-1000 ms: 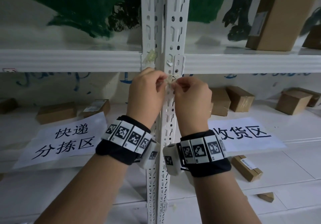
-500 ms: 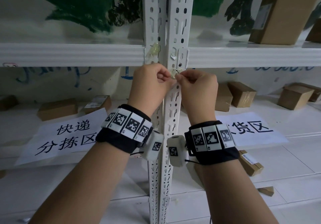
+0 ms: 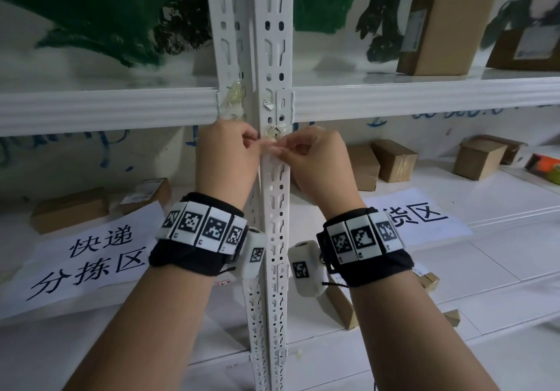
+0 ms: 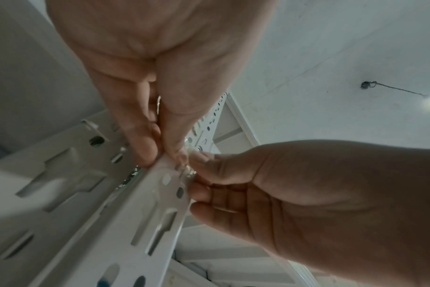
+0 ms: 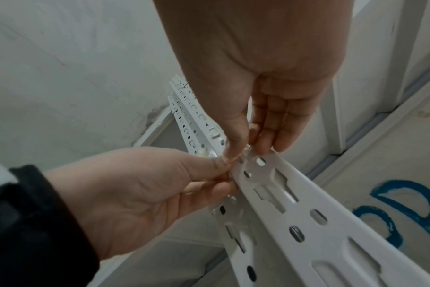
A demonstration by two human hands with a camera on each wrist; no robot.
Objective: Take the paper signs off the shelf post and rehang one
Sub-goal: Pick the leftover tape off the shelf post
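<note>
Paper signs [image 3: 88, 257] lie flat on the shelf as both hands pick at tape on the post.

Left hand [image 3: 225, 155] and right hand [image 3: 315, 160] pinch a tape scrap [image 3: 272, 132] on the shelf post [image 3: 274, 57]; removal seems nearly finished. Next, probably peeling it free, then rehanging one sign.

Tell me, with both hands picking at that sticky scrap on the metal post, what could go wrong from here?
1. The tape scrap looks crumpled and brittle; pinched between the left hand and right hand, it may tear and leave residue like the bits higher on the shelf post.
2. The post's slot edges sit right against the fingertips, so a slip could scrape them.
3. The loose paper sign lying on the shelf could be brushed off by a forearm.
</note>
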